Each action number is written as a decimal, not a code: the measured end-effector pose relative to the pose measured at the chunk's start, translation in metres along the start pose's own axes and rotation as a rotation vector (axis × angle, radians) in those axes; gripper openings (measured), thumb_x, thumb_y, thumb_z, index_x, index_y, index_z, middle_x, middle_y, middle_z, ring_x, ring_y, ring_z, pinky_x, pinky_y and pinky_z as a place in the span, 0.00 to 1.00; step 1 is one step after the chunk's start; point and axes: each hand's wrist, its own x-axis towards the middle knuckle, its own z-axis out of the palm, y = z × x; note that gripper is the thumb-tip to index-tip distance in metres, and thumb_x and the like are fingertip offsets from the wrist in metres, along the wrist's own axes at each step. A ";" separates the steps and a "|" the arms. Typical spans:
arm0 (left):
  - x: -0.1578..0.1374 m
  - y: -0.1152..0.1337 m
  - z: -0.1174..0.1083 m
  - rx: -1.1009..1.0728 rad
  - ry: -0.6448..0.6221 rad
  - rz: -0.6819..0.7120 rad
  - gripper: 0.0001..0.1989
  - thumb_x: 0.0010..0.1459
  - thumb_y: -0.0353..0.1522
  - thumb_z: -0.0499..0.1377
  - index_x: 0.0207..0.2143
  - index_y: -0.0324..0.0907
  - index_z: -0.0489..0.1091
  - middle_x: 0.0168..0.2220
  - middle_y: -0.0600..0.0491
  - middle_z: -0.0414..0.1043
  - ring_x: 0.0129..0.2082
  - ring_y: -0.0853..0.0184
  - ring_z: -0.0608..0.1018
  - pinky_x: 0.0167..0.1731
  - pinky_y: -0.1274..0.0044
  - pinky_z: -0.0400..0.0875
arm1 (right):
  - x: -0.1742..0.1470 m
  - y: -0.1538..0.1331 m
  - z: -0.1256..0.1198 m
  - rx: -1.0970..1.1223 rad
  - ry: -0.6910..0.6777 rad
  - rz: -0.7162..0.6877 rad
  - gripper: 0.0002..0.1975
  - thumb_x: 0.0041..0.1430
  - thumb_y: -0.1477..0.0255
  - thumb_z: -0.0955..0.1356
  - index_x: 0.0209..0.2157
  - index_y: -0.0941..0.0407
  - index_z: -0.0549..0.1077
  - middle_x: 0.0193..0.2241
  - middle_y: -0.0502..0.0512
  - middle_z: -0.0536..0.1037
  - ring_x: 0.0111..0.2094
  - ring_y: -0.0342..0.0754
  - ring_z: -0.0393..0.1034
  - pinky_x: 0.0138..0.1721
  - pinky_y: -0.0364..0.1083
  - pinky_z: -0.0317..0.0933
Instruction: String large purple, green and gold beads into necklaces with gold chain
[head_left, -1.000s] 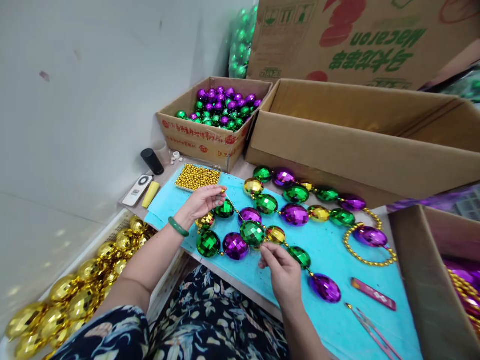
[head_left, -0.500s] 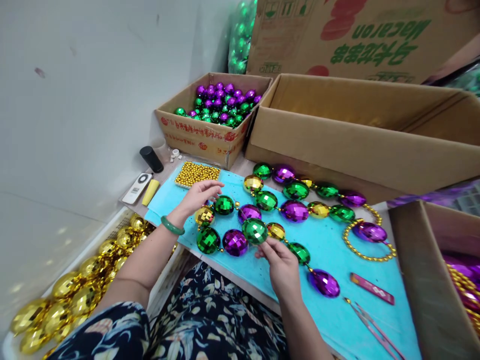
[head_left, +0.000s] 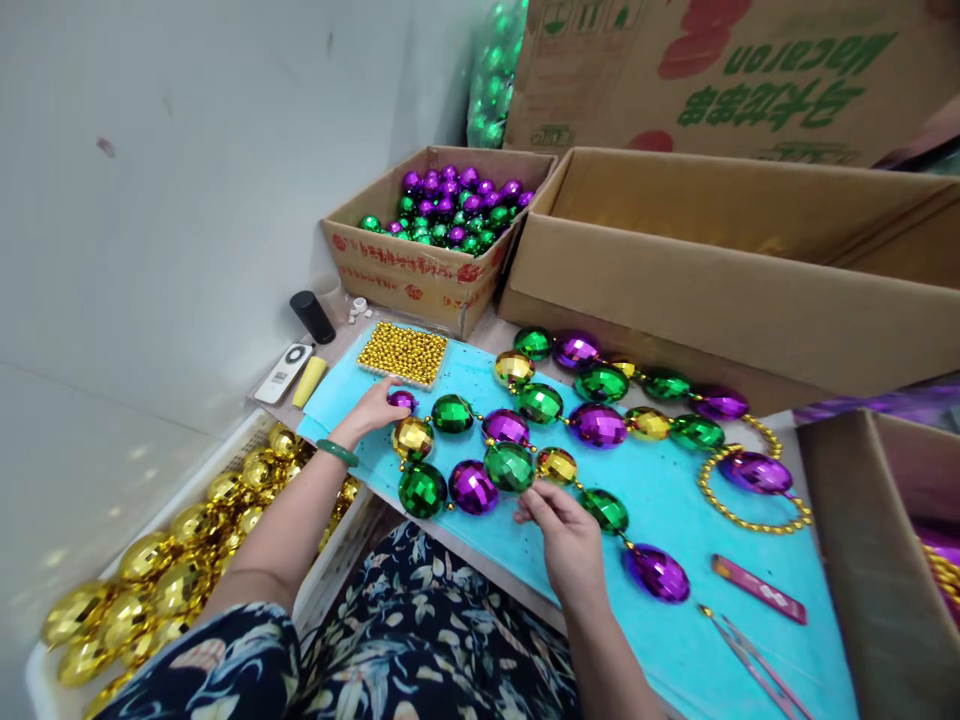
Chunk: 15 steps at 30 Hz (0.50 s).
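My left hand (head_left: 373,408) is at the left end of the bead garland, thumb and forefinger closed around a small purple bead (head_left: 402,401). My right hand (head_left: 564,528) pinches at the lower edge of a faceted green bead (head_left: 510,467). That bead overlaps a purple bead (head_left: 506,426) behind it; whether a cord lies in the pinch I cannot tell. Around the hands, the garland of large green, purple and gold beads winds across the blue mat (head_left: 660,510). A gold bead (head_left: 412,439) sits just below my left fingers.
Small gold beads fill a clear tray (head_left: 442,378). Scissors-like tweezers (head_left: 750,655) and a dark red slim box (head_left: 759,589) lie at right. Cardboard boxes (head_left: 405,285) (head_left: 712,285) stand behind, another box (head_left: 862,560) at right. A white basket (head_left: 45,690) holds gold beads at left.
My left hand has come down and to the left, and its fingers have closed at the small purple bead. My right hand keeps its pinch. The view has shifted slightly.
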 end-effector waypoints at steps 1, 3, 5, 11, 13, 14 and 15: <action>-0.002 -0.001 -0.002 -0.062 -0.002 -0.015 0.22 0.34 0.30 0.67 0.36 0.41 0.69 0.35 0.52 0.73 0.36 0.62 0.73 0.40 0.72 0.68 | 0.000 0.001 -0.001 -0.004 0.001 -0.004 0.12 0.43 0.63 0.72 0.25 0.58 0.75 0.17 0.50 0.72 0.20 0.45 0.67 0.26 0.45 0.64; -0.006 -0.001 -0.006 -0.202 0.008 -0.046 0.20 0.35 0.30 0.67 0.34 0.41 0.68 0.33 0.52 0.72 0.35 0.63 0.74 0.39 0.72 0.70 | -0.001 0.002 -0.003 -0.011 0.005 -0.015 0.11 0.43 0.63 0.72 0.25 0.58 0.75 0.16 0.50 0.72 0.20 0.45 0.67 0.26 0.45 0.64; -0.013 0.005 -0.008 -0.361 0.022 -0.068 0.17 0.40 0.33 0.65 0.34 0.40 0.65 0.34 0.51 0.72 0.33 0.65 0.74 0.38 0.71 0.72 | -0.002 0.003 -0.004 -0.021 0.006 -0.024 0.11 0.43 0.63 0.72 0.24 0.58 0.75 0.17 0.50 0.72 0.19 0.45 0.67 0.25 0.44 0.63; -0.038 0.052 0.000 -1.158 -0.169 -0.170 0.12 0.54 0.37 0.56 0.36 0.37 0.66 0.33 0.47 0.73 0.32 0.67 0.76 0.36 0.74 0.75 | -0.010 -0.004 0.004 -0.021 -0.055 -0.072 0.11 0.44 0.63 0.72 0.23 0.57 0.76 0.15 0.49 0.70 0.17 0.43 0.64 0.21 0.43 0.62; -0.045 0.066 0.005 -1.409 -0.264 -0.272 0.12 0.55 0.36 0.55 0.37 0.36 0.68 0.32 0.46 0.73 0.32 0.66 0.77 0.34 0.76 0.75 | -0.012 -0.006 0.008 -0.020 -0.053 -0.062 0.11 0.43 0.63 0.72 0.23 0.58 0.76 0.14 0.49 0.70 0.17 0.43 0.63 0.20 0.43 0.61; -0.049 0.071 0.008 -1.451 -0.285 -0.311 0.13 0.56 0.36 0.54 0.37 0.35 0.68 0.32 0.45 0.74 0.31 0.66 0.77 0.33 0.76 0.75 | -0.013 -0.007 0.010 -0.020 -0.046 -0.055 0.11 0.43 0.63 0.72 0.23 0.58 0.76 0.14 0.49 0.70 0.17 0.43 0.63 0.20 0.43 0.61; -0.051 0.074 0.011 -1.467 -0.291 -0.340 0.13 0.57 0.37 0.53 0.36 0.35 0.68 0.31 0.45 0.74 0.31 0.66 0.77 0.32 0.77 0.74 | -0.013 -0.008 0.011 -0.020 -0.040 -0.046 0.11 0.42 0.63 0.72 0.23 0.58 0.76 0.15 0.49 0.70 0.16 0.43 0.63 0.20 0.42 0.61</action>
